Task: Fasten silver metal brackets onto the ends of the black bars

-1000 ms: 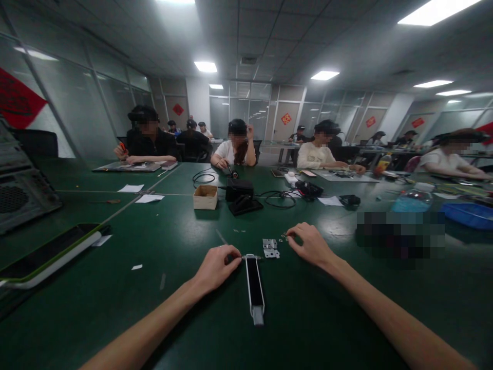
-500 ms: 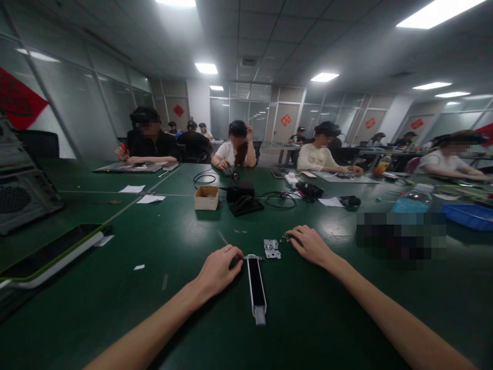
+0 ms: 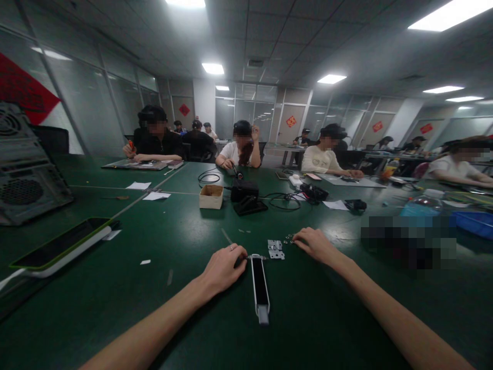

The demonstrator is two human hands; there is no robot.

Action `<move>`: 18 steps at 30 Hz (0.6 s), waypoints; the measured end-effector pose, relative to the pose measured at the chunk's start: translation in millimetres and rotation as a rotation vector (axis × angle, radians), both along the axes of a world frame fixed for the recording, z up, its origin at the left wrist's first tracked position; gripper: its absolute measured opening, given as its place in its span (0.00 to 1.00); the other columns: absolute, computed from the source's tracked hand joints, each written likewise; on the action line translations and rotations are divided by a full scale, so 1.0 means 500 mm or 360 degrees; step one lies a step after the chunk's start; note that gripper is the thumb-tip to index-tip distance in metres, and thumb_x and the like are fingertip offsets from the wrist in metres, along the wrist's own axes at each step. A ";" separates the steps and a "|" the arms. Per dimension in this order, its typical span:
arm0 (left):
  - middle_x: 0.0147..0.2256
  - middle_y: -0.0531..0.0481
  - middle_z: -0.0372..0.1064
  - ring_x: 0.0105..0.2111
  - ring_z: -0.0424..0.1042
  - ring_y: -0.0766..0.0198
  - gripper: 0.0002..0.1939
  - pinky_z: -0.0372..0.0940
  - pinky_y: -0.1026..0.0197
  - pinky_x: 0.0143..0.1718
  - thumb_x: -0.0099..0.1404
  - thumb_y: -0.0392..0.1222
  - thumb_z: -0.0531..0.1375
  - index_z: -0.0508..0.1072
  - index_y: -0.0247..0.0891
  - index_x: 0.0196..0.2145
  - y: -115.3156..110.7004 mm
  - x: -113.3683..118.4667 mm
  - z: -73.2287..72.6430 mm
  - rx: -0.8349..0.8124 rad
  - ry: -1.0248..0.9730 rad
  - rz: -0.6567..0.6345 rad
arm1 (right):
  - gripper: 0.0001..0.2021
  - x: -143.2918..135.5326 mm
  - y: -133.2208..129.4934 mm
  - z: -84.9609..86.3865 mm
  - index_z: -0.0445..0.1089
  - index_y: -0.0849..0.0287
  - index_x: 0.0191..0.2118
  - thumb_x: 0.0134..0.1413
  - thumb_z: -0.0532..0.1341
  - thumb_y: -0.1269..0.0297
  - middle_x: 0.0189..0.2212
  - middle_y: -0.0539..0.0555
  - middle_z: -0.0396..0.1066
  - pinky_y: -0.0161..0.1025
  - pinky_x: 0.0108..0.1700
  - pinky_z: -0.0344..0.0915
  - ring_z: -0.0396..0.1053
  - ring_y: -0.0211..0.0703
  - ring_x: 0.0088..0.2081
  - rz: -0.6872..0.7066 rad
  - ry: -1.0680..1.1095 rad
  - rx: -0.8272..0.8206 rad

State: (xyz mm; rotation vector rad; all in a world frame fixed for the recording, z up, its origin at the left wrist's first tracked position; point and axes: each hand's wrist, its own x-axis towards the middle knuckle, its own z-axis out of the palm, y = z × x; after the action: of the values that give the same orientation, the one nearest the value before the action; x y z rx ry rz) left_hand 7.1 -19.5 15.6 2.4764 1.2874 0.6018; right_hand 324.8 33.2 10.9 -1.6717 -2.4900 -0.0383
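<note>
My left hand rests on the table with curled fingers at the upper end of a long, narrow white-edged device with a black face and a grey tip. A thin metal rod crosses the device's top; whether my left fingers grip it is hidden. To the right lie two small silver metal plates with holes. Beside them are several tiny metal pieces, too small to name. My right hand is at their right edge, fingertips down and drawn together; anything between them cannot be made out.
Beyond my hands stand an open cardboard box and a black device with cables. A tablet-like panel and a computer case are at left. A bottle and a blue tray are at right. People sit across the table.
The view has turned slightly left, so everything sits further right. My right fingertips have shifted a little to the right, showing more of the tiny metal pieces. My left hand stays at the device.
</note>
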 end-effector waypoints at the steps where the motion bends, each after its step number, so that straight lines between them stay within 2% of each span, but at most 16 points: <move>1: 0.38 0.48 0.69 0.35 0.70 0.61 0.07 0.65 0.60 0.36 0.65 0.38 0.54 0.70 0.37 0.39 0.000 0.000 -0.001 0.0008 0.0002 0.0000 | 0.10 -0.001 -0.001 0.005 0.72 0.58 0.39 0.56 0.55 0.65 0.39 0.56 0.72 0.42 0.42 0.58 0.66 0.48 0.42 -0.0043 0.0020 -0.0057; 7: 0.37 0.49 0.69 0.35 0.70 0.61 0.07 0.65 0.60 0.37 0.64 0.37 0.54 0.70 0.38 0.39 0.005 -0.001 -0.011 0.0036 0.0003 -0.0006 | 0.06 0.005 -0.005 0.013 0.70 0.60 0.30 0.48 0.58 0.64 0.28 0.53 0.71 0.35 0.31 0.58 0.67 0.42 0.30 -0.0213 0.0111 -0.0240; 13: 0.37 0.49 0.69 0.35 0.69 0.62 0.07 0.65 0.61 0.35 0.64 0.38 0.54 0.70 0.38 0.39 -0.002 -0.001 -0.002 0.0024 -0.0021 0.0018 | 0.03 0.012 -0.007 0.013 0.68 0.60 0.31 0.48 0.58 0.68 0.30 0.54 0.71 0.35 0.33 0.61 0.67 0.42 0.32 -0.0141 0.0189 -0.0218; 15: 0.38 0.48 0.69 0.35 0.69 0.62 0.08 0.65 0.61 0.35 0.64 0.38 0.54 0.70 0.37 0.41 -0.005 -0.002 0.002 0.0012 -0.0037 0.0045 | 0.05 0.008 -0.011 0.015 0.68 0.60 0.34 0.50 0.57 0.69 0.33 0.55 0.71 0.37 0.36 0.62 0.68 0.43 0.34 -0.0085 0.0223 -0.0140; 18: 0.40 0.48 0.68 0.35 0.70 0.62 0.11 0.65 0.60 0.36 0.65 0.38 0.54 0.68 0.37 0.44 -0.008 -0.003 0.003 0.0068 -0.0091 0.0077 | 0.07 -0.022 -0.029 0.015 0.68 0.60 0.39 0.55 0.54 0.70 0.36 0.57 0.71 0.41 0.40 0.64 0.68 0.45 0.38 0.0132 0.0369 0.0169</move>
State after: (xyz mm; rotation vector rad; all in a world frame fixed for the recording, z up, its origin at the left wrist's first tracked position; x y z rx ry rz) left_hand 5.6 -23.6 17.0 2.4495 1.3296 0.7138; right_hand 314.1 18.6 18.3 -1.4413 -2.3381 0.0300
